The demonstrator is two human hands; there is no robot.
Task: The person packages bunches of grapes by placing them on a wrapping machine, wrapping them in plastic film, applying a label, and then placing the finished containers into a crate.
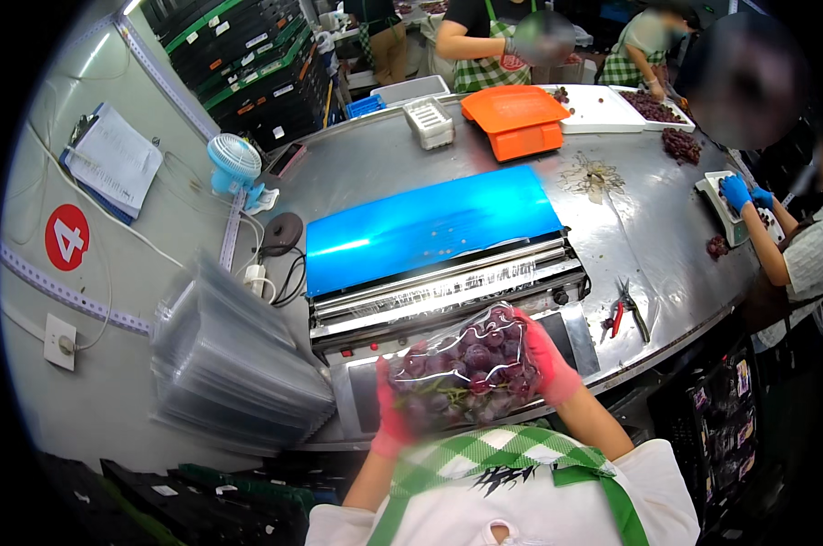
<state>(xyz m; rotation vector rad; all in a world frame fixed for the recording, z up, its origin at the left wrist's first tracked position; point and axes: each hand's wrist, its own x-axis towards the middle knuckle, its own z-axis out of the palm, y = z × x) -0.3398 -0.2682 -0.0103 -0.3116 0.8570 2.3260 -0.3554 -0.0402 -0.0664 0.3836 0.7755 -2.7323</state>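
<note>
Between my two hands is a clear plastic-wrapped pack of dark red grapes [469, 365], held at the near edge of the steel table. My left hand [391, 413], in a pink glove, grips the pack's left side, its fingers partly hidden behind it. My right hand [551, 358], also in a pink glove, holds the right side. Just beyond lies a film-wrapping machine [445, 286] with a metal roller bar and a blue cover plate [432, 222]. A tall nested stack of clear plastic trays [234, 368] stands to the left of the pack.
Red-handled pruning shears [628, 314] lie at right. An orange scale [517, 119], white containers [430, 123] and trays of grapes [650, 108] stand at the back. A small blue fan [234, 160] is at back left. A co-worker's blue-gloved hands [736, 191] are at a scale, far right.
</note>
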